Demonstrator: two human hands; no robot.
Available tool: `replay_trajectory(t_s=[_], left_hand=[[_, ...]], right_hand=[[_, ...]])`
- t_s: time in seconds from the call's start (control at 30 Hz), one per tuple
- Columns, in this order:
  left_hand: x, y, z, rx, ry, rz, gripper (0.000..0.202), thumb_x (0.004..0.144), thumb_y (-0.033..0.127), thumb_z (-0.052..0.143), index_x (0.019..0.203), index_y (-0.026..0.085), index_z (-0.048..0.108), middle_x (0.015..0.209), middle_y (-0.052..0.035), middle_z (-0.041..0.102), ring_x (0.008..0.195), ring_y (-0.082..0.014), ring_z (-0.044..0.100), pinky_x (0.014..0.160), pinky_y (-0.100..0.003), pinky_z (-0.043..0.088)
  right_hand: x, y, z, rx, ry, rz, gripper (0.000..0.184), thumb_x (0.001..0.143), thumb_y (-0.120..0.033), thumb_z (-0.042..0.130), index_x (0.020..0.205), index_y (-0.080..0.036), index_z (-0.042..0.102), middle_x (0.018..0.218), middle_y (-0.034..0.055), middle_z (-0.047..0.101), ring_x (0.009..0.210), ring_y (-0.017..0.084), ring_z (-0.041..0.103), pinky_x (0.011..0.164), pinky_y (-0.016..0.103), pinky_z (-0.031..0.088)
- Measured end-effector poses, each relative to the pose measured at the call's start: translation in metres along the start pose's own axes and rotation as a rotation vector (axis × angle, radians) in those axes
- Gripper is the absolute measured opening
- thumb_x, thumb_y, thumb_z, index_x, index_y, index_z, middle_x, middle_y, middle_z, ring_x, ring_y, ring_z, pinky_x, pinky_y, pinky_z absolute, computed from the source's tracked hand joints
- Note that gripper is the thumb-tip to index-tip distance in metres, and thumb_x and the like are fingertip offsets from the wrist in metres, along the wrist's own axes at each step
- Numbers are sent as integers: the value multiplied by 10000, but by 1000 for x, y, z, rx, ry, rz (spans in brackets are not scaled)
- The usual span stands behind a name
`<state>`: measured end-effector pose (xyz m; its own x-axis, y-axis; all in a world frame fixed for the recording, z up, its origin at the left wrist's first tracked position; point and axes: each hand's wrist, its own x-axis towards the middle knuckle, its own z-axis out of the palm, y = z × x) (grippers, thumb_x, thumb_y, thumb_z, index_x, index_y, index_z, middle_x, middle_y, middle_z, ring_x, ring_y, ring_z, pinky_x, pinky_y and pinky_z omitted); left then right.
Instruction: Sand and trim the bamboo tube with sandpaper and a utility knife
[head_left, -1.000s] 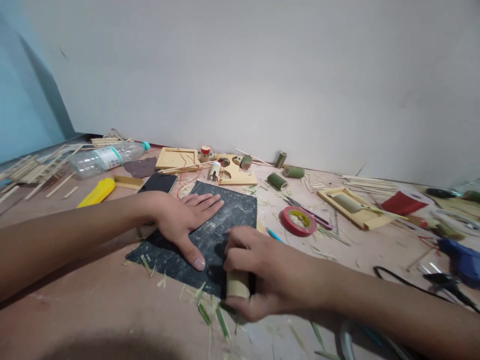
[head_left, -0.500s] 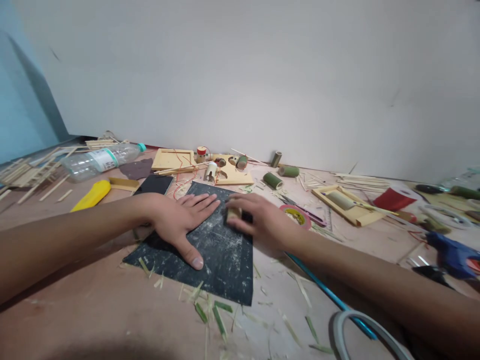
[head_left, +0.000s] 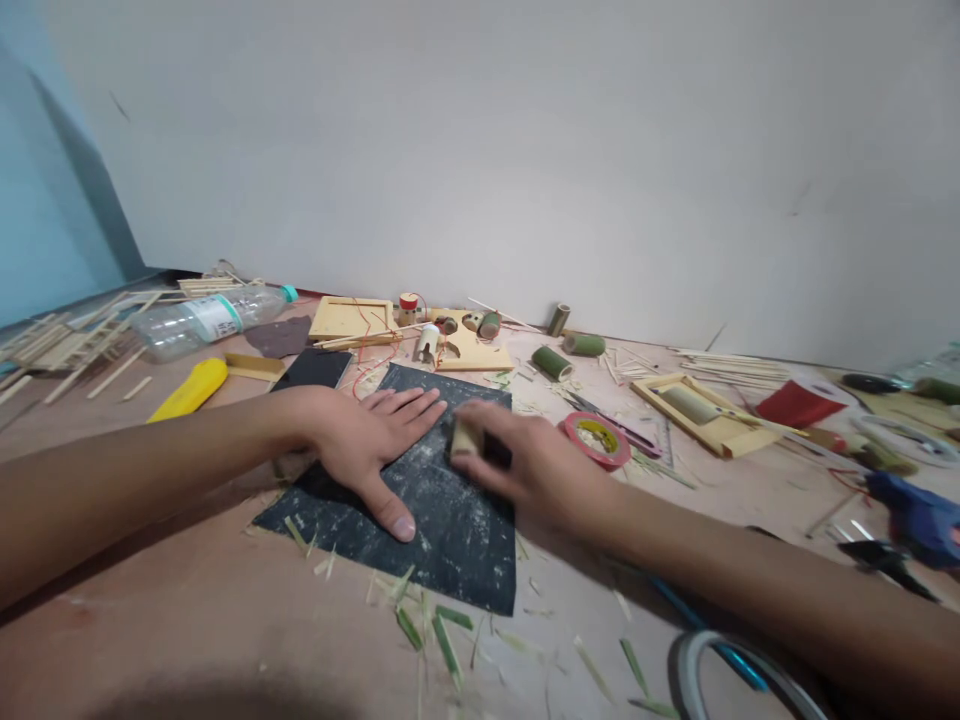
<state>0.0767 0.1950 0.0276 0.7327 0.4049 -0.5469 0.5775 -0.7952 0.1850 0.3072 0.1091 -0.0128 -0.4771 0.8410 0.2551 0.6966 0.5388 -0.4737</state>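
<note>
A dark sheet of sandpaper [head_left: 450, 530], dusted with pale powder, lies on the table. Flat on its left part rests my left hand [head_left: 375, 445], fingers spread and holding nothing. My right hand [head_left: 529, 450] is closed around a short pale bamboo piece [head_left: 466, 440] over the sheet's right part, slightly blurred by motion. The bamboo is low at the sandpaper; its underside is hidden. Green and pale bamboo shavings [head_left: 446, 645] are scattered along the sheet's near edge.
Behind the sheet lie a phone [head_left: 313, 368], a cut-out wooden board [head_left: 480, 350] and green bamboo pieces [head_left: 551, 363]. To the right are red tape [head_left: 598, 440], scissors [head_left: 626, 425], a wooden frame [head_left: 712, 420] and a blue glue gun [head_left: 915, 520]. A plastic bottle [head_left: 214, 318] lies left.
My right hand and the bamboo piece have shifted slightly nearer to me over the sandpaper. My left hand stays flat on the sheet. The whole view has moved a little.
</note>
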Motion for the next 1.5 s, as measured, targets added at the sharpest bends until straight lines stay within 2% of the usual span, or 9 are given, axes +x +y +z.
replay_trajectory(t_s=[0.13,0.37,0.53,0.7,0.87,1.03,1.2,1.37,1.5], left_hand=[[0,-1,-3,1,-8,2,1424,702,787,711,1629,82,-110,1651,-189,-210,1540,-392,-165,1240,-606,50],[-1,-10,-10,-21,-86,42,1562,577,738,827,1618,117,-158,1638,-161,-262,1527,-408,-191,1232,-615,53],[-2,-6,-8,-16,-60,34,1562,577,731,831,1620,100,-147,1656,-176,-227,1534,-415,-173,1233,-618,45],[-1,-3,-7,-5,-77,-7,1556,594,748,809,1613,95,-169,1636,-180,-274,1525,-425,-197,1229,-632,47],[-1,-1,-8,-2,-82,7,1563,596,739,811,1600,85,-191,1639,-174,-269,1532,-408,-194,1237,-609,39],[-1,-3,-8,3,-82,-8,1554,604,742,806,1595,101,-205,1636,-170,-276,1534,-411,-187,1226,-635,44],[0,-5,-7,-2,-94,19,1553,613,743,806,1588,93,-214,1619,-175,-301,1521,-415,-212,1227,-633,29],[-1,-2,-11,-3,-94,10,1556,616,741,808,1583,107,-233,1616,-183,-303,1519,-415,-217,1219,-649,41],[0,-1,-11,-4,-108,8,1571,596,738,821,1599,78,-192,1616,-203,-286,1515,-432,-206,1220,-646,43]], right_hand=[[-3,-7,4,93,-82,-248,417,1001,-346,625,1384,-185,597,1398,137,645,1326,256,587,1106,383,472],[2,8,1,-19,60,-88,363,988,-316,646,1330,-196,659,1363,170,623,1163,266,677,1006,436,551],[-6,-8,9,83,-96,-324,401,1021,-345,599,1402,-218,611,1456,140,586,1329,246,591,1107,381,495],[7,5,9,-15,69,-192,373,991,-267,633,1352,-176,647,1404,187,605,1236,293,651,1035,432,546],[2,1,7,43,-78,-307,388,1019,-368,596,1375,-219,627,1403,147,594,1237,240,649,1019,327,545],[-4,-2,2,-64,20,-117,319,1018,-296,587,1311,-191,658,1363,170,608,1124,266,690,962,396,566],[-7,-7,-2,29,-161,-300,349,1026,-379,576,1333,-234,659,1355,135,611,1144,226,671,986,336,548],[12,33,-13,-124,69,-51,311,994,-284,620,1287,-207,691,1329,168,633,1134,301,680,980,466,543],[-2,8,-12,-69,-50,-169,280,1023,-336,587,1262,-239,697,1299,104,663,1157,223,672,966,324,550]])
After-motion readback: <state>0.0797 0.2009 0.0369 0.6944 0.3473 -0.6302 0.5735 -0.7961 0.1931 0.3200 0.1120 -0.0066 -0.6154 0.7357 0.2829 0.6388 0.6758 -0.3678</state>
